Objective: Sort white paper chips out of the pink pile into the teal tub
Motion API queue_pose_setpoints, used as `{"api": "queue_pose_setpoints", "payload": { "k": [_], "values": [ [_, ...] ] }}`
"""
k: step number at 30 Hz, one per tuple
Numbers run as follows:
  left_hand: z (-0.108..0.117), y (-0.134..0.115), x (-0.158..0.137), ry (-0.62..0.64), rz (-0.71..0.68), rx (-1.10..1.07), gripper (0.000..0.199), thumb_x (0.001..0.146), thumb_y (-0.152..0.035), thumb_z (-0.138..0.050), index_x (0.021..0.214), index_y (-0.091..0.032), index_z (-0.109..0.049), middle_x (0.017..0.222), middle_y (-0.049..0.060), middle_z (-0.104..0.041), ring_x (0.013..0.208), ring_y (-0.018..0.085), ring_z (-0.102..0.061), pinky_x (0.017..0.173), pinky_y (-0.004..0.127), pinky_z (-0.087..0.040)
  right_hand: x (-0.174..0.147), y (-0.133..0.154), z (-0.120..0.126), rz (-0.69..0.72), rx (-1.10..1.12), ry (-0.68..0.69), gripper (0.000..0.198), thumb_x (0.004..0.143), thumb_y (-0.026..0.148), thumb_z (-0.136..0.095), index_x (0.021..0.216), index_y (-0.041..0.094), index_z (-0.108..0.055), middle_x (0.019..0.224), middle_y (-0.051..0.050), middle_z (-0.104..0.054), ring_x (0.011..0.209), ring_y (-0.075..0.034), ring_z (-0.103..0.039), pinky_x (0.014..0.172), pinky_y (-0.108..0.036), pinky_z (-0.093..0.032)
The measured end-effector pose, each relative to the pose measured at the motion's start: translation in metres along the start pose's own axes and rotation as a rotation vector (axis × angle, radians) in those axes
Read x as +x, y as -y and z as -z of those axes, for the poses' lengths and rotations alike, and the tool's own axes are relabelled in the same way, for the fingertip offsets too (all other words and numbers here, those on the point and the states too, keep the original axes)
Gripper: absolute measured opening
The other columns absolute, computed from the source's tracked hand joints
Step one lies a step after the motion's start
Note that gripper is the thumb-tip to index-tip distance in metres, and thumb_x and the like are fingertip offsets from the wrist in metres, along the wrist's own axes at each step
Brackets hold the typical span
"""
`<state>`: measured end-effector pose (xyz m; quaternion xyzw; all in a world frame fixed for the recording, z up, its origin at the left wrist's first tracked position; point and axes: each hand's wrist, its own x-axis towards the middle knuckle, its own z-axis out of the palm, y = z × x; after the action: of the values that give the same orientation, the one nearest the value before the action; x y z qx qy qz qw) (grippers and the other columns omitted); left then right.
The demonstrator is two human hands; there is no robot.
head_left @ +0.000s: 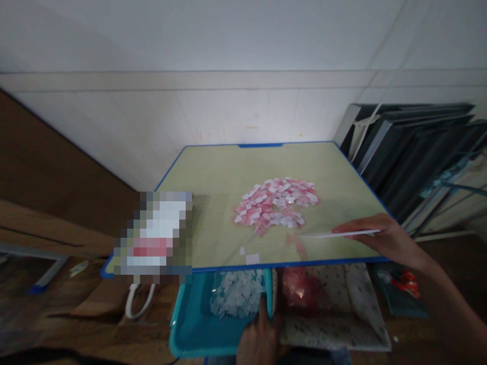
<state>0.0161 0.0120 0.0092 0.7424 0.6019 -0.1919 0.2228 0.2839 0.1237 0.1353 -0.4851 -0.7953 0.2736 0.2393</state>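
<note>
My right hand (382, 235) is closed on a thin white stick (335, 234) over the right front of the low table (213, 172). The stick's far end points left, at a small pink translucent piece (299, 247) on the tabletop. Behind it lies a heap of small white and pink pieces (277, 200). My left hand (258, 337) is below the table's front edge, at the right rim of a teal basin (192, 342). Its index finger stretches forward beside white paper pieces (238, 294) in the basin; the other fingers are mostly hidden.
A blurred-out object (160, 233) stands on the table's left, above a white loop handle (140, 301). Right of the basin, a speckled tray (346, 329) holds a red translucent bundle (300, 289). Loose white pieces (252, 258) lie near the table's edge. Dark panels (414, 147) lean at right.
</note>
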Motion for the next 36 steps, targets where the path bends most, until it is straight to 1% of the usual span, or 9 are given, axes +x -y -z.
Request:
{"api": "queue_pose_setpoints", "payload": {
  "k": [3, 7, 12, 17, 22, 26, 28, 33, 36],
  "values": [
    [-0.001, 0.0, 0.001, -0.008, -0.006, -0.015, 0.064, 0.06, -0.04, -0.066, 0.12, -0.036, -0.043, 0.134, 0.015, -0.036, 0.086, 0.024, -0.061, 0.072, 0.035, -0.051, -0.001, -0.003, 0.002, -0.014, -0.021, -0.029, 0.023, 0.079, 0.03, -0.052, 0.089, 0.018, -0.069, 0.088, -0.007, -0.07, 0.08, -0.021, -0.065, 0.07, -0.026, -0.05],
    [-0.005, 0.002, 0.002, -0.037, -0.016, -0.012, 0.058, 0.06, -0.041, -0.066, 0.115, -0.037, -0.048, 0.132, 0.014, -0.039, 0.083, 0.023, -0.062, 0.07, 0.035, -0.051, -0.002, -0.008, 0.003, -0.057, -0.067, -0.101, 0.025, 0.079, 0.032, -0.052, 0.088, 0.018, -0.07, 0.089, -0.008, -0.07, 0.076, -0.023, -0.065, 0.068, -0.029, -0.051],
    [-0.008, 0.002, 0.001, -0.067, -0.008, -0.004, 0.063, 0.058, -0.042, -0.067, 0.117, -0.037, -0.046, 0.132, 0.015, -0.039, 0.084, 0.024, -0.062, 0.07, 0.035, -0.051, -0.002, -0.012, 0.001, -0.071, -0.089, -0.14, 0.023, 0.078, 0.032, -0.053, 0.086, 0.019, -0.07, 0.086, -0.006, -0.071, 0.074, -0.023, -0.066, 0.067, -0.028, -0.052],
    [-0.001, 0.001, 0.0, -0.022, -0.003, -0.009, 0.059, 0.061, -0.04, -0.065, 0.117, -0.036, -0.046, 0.131, 0.015, -0.041, 0.083, 0.023, -0.062, 0.07, 0.034, -0.051, -0.002, -0.012, -0.003, -0.087, -0.109, -0.209, 0.024, 0.079, 0.031, -0.052, 0.088, 0.019, -0.07, 0.089, -0.006, -0.07, 0.078, -0.024, -0.065, 0.072, -0.032, -0.052],
    [0.006, 0.001, -0.002, 0.028, -0.018, -0.013, 0.055, 0.062, -0.042, -0.063, 0.114, -0.034, -0.049, 0.135, 0.015, -0.036, 0.087, 0.024, -0.061, 0.072, 0.035, -0.05, -0.002, -0.013, -0.006, -0.075, -0.097, -0.215, 0.023, 0.078, 0.032, -0.053, 0.088, 0.02, -0.069, 0.088, -0.005, -0.07, 0.079, -0.024, -0.065, 0.072, -0.034, -0.052],
    [0.008, 0.0, -0.001, 0.054, 0.003, -0.034, 0.052, 0.063, -0.038, -0.064, 0.113, -0.033, -0.051, 0.137, 0.015, -0.032, 0.088, 0.025, -0.06, 0.074, 0.036, -0.049, -0.004, -0.016, -0.006, -0.079, -0.094, -0.27, 0.023, 0.078, 0.035, -0.053, 0.088, 0.021, -0.068, 0.088, -0.005, -0.07, 0.078, -0.025, -0.065, 0.072, -0.039, -0.052],
    [0.008, 0.0, -0.001, 0.06, 0.009, -0.039, 0.052, 0.063, -0.037, -0.064, 0.113, -0.033, -0.051, 0.137, 0.015, -0.032, 0.088, 0.025, -0.06, 0.074, 0.037, -0.05, -0.005, -0.013, -0.006, -0.06, -0.078, -0.247, 0.021, 0.078, 0.035, -0.053, 0.088, 0.023, -0.068, 0.089, -0.004, -0.07, 0.079, -0.024, -0.066, 0.072, -0.038, -0.053],
    [0.004, 0.001, -0.001, 0.01, -0.006, -0.035, 0.054, 0.062, -0.038, -0.064, 0.114, -0.035, -0.049, 0.131, 0.015, -0.041, 0.088, 0.024, -0.061, 0.073, 0.035, -0.05, -0.001, 0.003, -0.008, 0.019, -0.027, -0.136, 0.019, 0.08, 0.031, -0.052, 0.091, 0.028, -0.067, 0.091, 0.0, -0.07, 0.083, -0.022, -0.065, 0.072, -0.032, -0.053],
    [0.0, 0.001, 0.0, -0.007, -0.001, -0.015, 0.054, 0.062, -0.04, -0.064, 0.114, -0.035, -0.049, 0.133, 0.015, -0.039, 0.084, 0.024, -0.062, 0.07, 0.035, -0.051, 0.005, 0.01, -0.012, 0.059, -0.023, -0.118, 0.02, 0.08, 0.03, -0.051, 0.091, 0.028, -0.067, 0.091, -0.002, -0.07, 0.082, -0.022, -0.065, 0.07, -0.031, -0.053]
  ]
}}
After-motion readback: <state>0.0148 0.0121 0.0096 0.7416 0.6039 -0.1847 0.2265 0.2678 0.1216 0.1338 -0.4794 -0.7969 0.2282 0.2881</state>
